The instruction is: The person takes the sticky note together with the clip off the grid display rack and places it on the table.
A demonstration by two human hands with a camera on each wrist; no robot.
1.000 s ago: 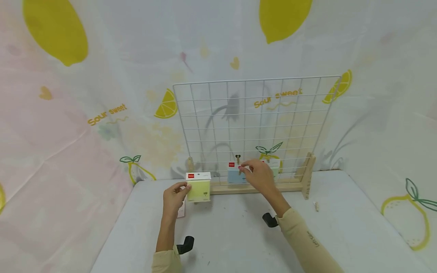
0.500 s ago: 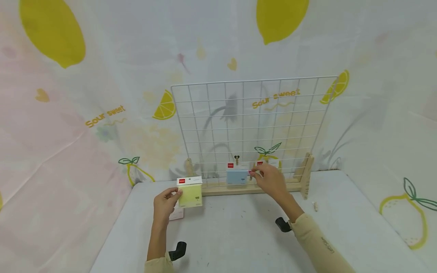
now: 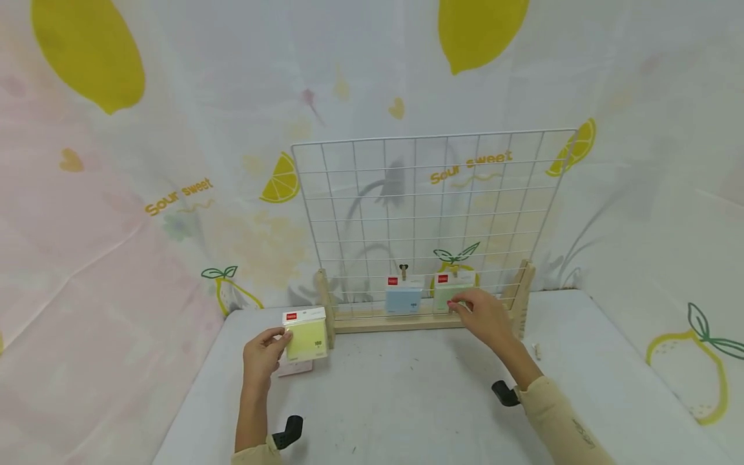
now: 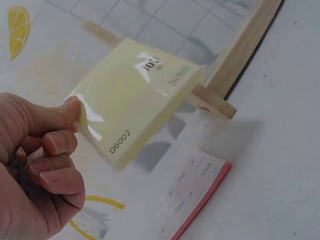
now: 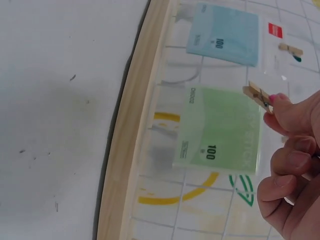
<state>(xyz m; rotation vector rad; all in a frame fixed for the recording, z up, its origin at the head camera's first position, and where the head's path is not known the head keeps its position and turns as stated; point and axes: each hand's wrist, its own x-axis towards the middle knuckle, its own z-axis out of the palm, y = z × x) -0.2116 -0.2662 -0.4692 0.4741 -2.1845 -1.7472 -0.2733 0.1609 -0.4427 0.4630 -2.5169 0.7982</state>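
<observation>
Clothespin [image 5: 257,95] between right fingers [image 5: 276,123], apparently just before green pack [image 5: 220,130].

I've got L hand [image 3: 261,353] pinching, lower left of head view; R hand [image 3: 484,316] pinching, lower right.

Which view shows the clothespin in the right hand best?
The right wrist view: the wooden clothespin appears large and mostly uncovered, pinched by the right hand. In the head view it is tiny and hard to make out; the left wrist view doesn't show it.
</observation>
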